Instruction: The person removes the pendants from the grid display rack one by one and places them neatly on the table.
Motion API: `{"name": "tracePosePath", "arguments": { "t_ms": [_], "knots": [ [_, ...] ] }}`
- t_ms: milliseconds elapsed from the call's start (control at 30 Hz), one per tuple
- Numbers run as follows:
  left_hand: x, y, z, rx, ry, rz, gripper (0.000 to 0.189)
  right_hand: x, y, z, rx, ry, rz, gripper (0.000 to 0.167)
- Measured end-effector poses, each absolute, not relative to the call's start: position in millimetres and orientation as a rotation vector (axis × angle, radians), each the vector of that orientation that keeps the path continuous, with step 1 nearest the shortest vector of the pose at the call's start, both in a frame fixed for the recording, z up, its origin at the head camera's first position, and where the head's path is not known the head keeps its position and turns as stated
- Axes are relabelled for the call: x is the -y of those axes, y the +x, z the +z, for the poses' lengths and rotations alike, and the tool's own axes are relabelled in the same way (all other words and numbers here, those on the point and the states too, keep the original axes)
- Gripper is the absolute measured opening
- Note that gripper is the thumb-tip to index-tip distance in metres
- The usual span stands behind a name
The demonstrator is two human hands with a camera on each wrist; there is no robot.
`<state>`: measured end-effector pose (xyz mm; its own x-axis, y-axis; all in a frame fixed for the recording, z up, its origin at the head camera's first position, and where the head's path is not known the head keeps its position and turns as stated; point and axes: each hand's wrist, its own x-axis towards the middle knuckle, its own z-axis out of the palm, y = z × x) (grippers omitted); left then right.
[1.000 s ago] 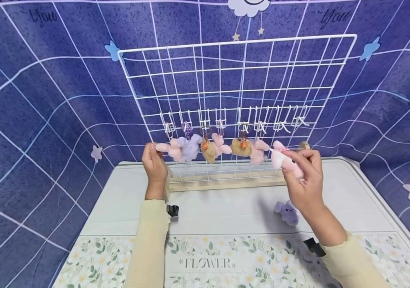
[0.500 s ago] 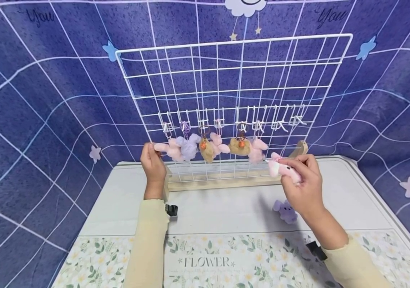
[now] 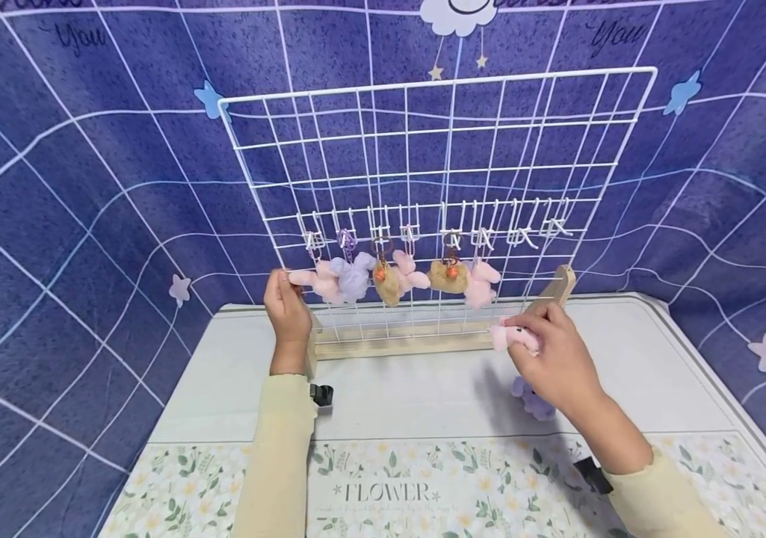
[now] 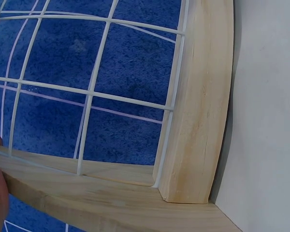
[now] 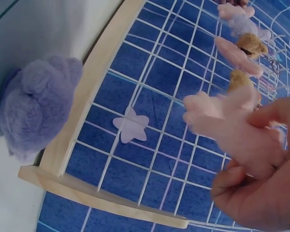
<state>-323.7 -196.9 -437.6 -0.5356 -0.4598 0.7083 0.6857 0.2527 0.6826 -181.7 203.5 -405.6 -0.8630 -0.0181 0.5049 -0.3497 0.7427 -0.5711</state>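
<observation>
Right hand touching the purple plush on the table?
Apart: the right wrist view shows a wide gap, with white grid visible between the right hand and the purple plush.

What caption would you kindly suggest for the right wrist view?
Right hand holding a pink plush toy near a white wire grid.

hanging charms (image 3: 354, 278): on grid rack (image 3: 448, 172) | backdrop (image 3: 127, 149): behind rack | loose plush (image 3: 536, 405): right, before rack, seemingly on table (image 3: 409, 396)
</observation>
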Motion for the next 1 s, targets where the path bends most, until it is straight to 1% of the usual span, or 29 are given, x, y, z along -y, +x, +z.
{"name": "tracePosePath", "arguments": {
  "t_ms": [267,533,633,733,1000],
  "knots": [
    [197.0,-323.4,-437.6,1.557,-0.224,-1.491,0.032,-204.5,-182.9,-409.2,2.753,0.296,0.773,0.031],
    [197.5,-323.2,-436.6,1.549,-0.239,-1.49,0.036,-202.5,-183.2,-412.7,2.822,0.377,0.737,0.03],
    [197.8,-323.0,-436.2,1.551,-0.231,-1.488,0.035,-202.2,-183.2,-414.6,2.841,0.403,0.728,0.032],
    [198.1,-322.9,-436.2,1.554,-0.226,-1.485,0.033,-202.0,-184.0,-417.4,2.84,0.431,0.727,0.03],
    [200.1,-324.9,-438.1,1.548,-0.246,-1.505,0.034,-199.7,-187.7,-428.9,2.847,0.461,0.787,0.031]
  ]
}}
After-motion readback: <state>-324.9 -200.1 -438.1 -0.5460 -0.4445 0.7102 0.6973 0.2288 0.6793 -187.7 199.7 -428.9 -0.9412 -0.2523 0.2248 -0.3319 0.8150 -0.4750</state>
